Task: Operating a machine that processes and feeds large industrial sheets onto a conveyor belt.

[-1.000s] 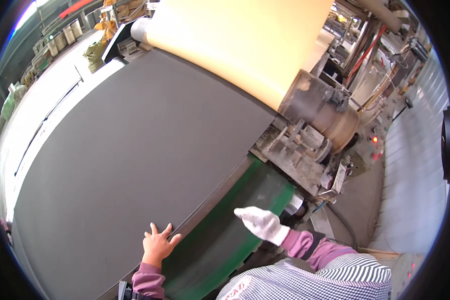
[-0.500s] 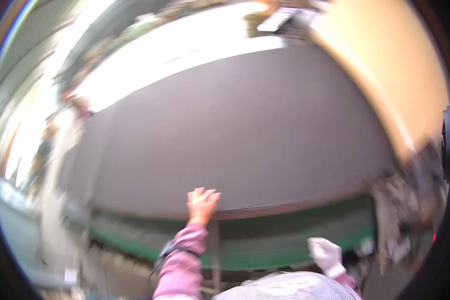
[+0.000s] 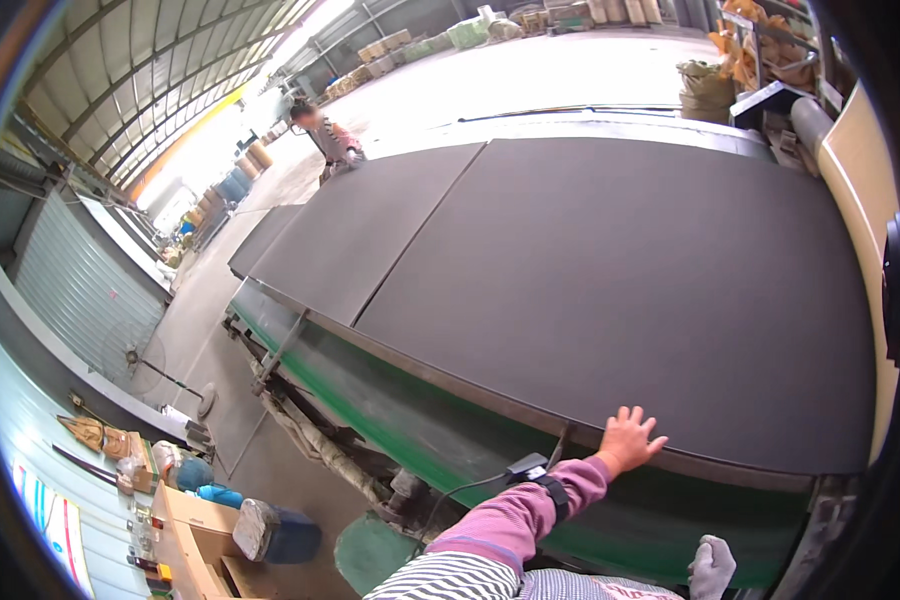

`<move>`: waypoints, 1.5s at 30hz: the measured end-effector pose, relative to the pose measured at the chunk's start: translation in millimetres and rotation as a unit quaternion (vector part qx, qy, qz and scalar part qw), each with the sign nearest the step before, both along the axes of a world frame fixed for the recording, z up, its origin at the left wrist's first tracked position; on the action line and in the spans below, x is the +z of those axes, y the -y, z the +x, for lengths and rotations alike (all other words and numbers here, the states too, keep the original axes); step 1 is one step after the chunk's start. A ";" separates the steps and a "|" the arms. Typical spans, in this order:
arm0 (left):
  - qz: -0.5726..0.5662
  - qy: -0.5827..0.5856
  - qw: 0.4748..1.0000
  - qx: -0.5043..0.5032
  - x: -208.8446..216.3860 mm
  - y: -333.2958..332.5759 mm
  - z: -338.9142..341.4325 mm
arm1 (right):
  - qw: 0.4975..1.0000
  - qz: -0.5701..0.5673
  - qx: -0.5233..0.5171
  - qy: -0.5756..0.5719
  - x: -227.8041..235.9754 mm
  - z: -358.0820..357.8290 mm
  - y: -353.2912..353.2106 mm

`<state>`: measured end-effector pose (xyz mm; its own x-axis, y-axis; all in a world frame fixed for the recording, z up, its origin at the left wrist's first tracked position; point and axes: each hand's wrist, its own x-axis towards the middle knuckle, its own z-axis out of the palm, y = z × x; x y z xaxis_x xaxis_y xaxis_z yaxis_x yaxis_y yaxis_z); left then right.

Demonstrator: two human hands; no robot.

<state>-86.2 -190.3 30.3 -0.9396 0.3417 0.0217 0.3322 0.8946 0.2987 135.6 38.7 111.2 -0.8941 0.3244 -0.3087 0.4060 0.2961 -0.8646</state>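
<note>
A large dark grey sheet (image 3: 610,280) lies flat on a long green-sided machine bed (image 3: 450,430). A narrow gap parts it from a second dark sheet (image 3: 370,220) to its left. My left hand (image 3: 630,441), bare with fingers spread, is at the near edge of the larger sheet and seems to rest on it. A dark strap with a cabled device (image 3: 540,475) is around my left wrist. My right hand (image 3: 712,567), in a pale glove, is curled near my body at the lower right, with nothing visible in it.
Another person (image 3: 325,135) stands at the far left end of the sheets. A tan curved panel (image 3: 852,190) rises at the right. A standing fan (image 3: 145,362), cardboard boxes (image 3: 192,535) and a blue container (image 3: 292,535) stand on the left. Sacks (image 3: 705,92) sit at the back right.
The view has swung left and sharpened, bringing the second sheet, the gap and the other person into clear sight. My left hand stays spread at the sheet's near edge; my right stays curled.
</note>
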 end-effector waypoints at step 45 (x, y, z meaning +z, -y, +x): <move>-0.121 0.045 0.987 0.092 -5.7 166.8 -58.6 | 0.885 0.361 0.269 -0.120 -28.4 -253.5 142.7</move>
<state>-144.8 -357.1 24.6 -0.9808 0.1492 -0.1259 0.1387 0.9864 0.0888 -118.0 -104.0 82.8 -0.9908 -0.1330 0.0241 -0.1310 0.9009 -0.4138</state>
